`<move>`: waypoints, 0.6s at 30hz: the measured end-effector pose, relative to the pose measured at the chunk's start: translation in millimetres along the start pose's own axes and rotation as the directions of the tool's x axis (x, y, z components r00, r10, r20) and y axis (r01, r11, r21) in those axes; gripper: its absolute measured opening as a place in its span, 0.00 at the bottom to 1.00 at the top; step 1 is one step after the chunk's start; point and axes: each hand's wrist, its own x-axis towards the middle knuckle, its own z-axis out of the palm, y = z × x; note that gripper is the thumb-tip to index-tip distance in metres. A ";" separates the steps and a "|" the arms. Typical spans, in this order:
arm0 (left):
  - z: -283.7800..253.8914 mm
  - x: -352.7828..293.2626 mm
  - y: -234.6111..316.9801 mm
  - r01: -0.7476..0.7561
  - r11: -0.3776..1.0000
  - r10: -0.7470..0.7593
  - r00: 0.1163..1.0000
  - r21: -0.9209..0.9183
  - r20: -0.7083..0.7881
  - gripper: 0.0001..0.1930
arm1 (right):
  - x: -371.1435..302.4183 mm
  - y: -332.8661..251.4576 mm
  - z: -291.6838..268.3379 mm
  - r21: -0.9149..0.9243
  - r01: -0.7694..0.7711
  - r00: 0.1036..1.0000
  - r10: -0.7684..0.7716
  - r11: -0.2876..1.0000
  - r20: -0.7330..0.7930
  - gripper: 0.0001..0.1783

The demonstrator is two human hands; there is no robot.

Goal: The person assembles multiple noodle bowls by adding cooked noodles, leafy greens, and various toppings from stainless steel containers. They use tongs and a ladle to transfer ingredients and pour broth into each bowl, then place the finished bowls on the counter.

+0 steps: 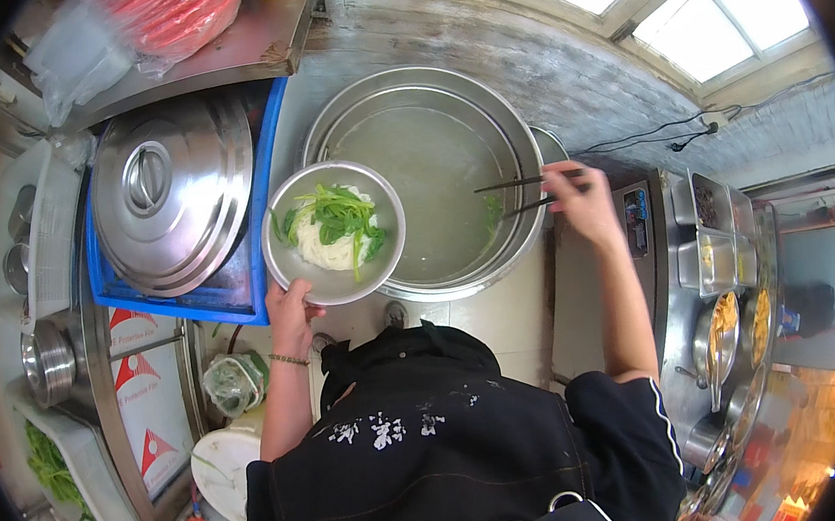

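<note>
My left hand point(292, 318) grips the near rim of a metal bowl point(393, 238), which overlaps the left edge of a big round pot point(420, 80). White noodles point(320, 249) fill the bowl's middle, with leafy greens point(338, 214) on top. My right hand point(583, 206) is closed on a pair of dark chopsticks point(516, 185) over the pot's right side, their tips spread apart. Close to the tips, a few greens point(493, 215) show in the cloudy liquid point(419, 170).
Left of the pot, a large steel lid point(178, 223) lies in a blue crate point(267, 154). A metal shelf point(257, 50) overhangs the back left. Steel food containers point(714, 262) line the right counter. A white basin of greens point(56, 476) stands at lower left.
</note>
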 end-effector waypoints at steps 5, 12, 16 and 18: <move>-15.8 -4.3 -2.6 -0.006 1.000 0.006 1.000 0.024 -0.029 0.17 | 32.6 78.5 64.8 -0.336 0.134 0.980 -0.075 0.932 0.184 0.12; -24.4 -20.9 1.5 -0.004 1.000 0.006 0.997 0.030 -0.076 0.13 | 40.5 112.3 57.2 0.132 -0.126 0.985 0.140 0.983 -0.099 0.16; -28.4 -14.1 -4.5 0.008 0.999 -0.004 0.997 0.043 -0.077 0.14 | 33.9 77.9 16.6 0.414 -0.056 0.978 0.134 0.908 -0.162 0.14; -24.6 -10.0 -1.5 0.015 0.998 -0.012 0.998 0.054 -0.057 0.15 | 25.4 59.3 -0.8 0.438 -0.045 0.972 0.141 0.898 -0.189 0.15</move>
